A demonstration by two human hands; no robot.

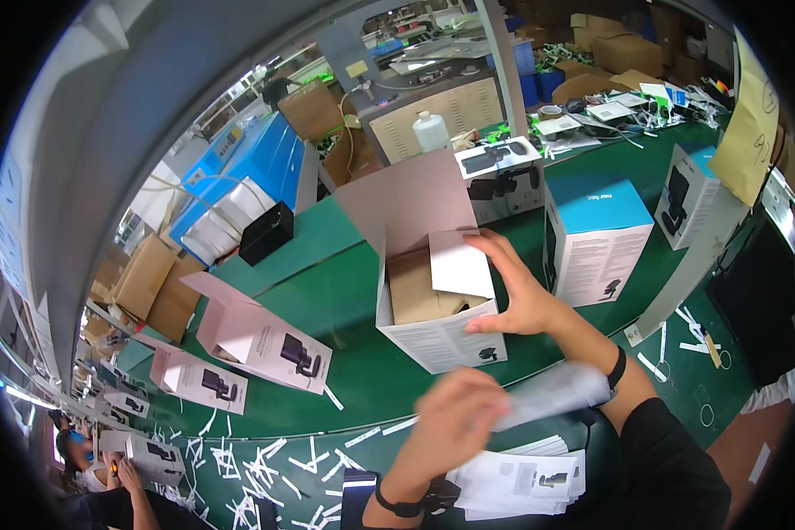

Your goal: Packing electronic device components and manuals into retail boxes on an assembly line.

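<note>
An open white box (442,346) stands on the green bench in front of me, its lid raised at the back. Brown cardboard (411,287) fills its inside, and a white side flap (459,263) leans over part of it. My right hand (526,296) grips the box at its right side, thumb on the near edge and fingers by the flap. Nearer to me, my left hand (458,413) is smeared by motion, its fingers closed on a whitish, flat packet or folded sheet (556,395). Below it lies a stack of printed leaflets (521,481).
Two open boxes (274,349) (203,380) stand to the left, closed blue-topped boxes (599,238) to the right. Paper strips (256,468) litter the lower left. A metal post (693,256) rises at right. At far left, a co-worker's hands (124,473) handle another box.
</note>
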